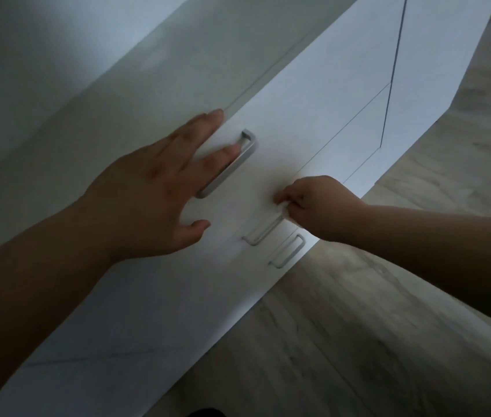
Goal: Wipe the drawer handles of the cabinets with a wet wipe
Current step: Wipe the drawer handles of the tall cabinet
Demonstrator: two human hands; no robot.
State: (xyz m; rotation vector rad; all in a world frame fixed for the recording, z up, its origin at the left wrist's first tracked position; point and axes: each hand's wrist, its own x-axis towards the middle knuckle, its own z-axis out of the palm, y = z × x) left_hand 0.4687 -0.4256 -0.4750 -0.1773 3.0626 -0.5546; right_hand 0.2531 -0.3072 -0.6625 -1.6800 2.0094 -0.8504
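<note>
Pinching wipe (284, 212) at middle handle (264, 231): right hand (313, 206) | left hand (154, 191) flat | 3 handles (232, 167)

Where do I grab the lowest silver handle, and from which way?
Take the lowest handle by the middle of its straight bar, probably coming from the floor side: its bent ends hold the bar off the drawer front, leaving a finger gap, and the right hand is busy above.
</note>
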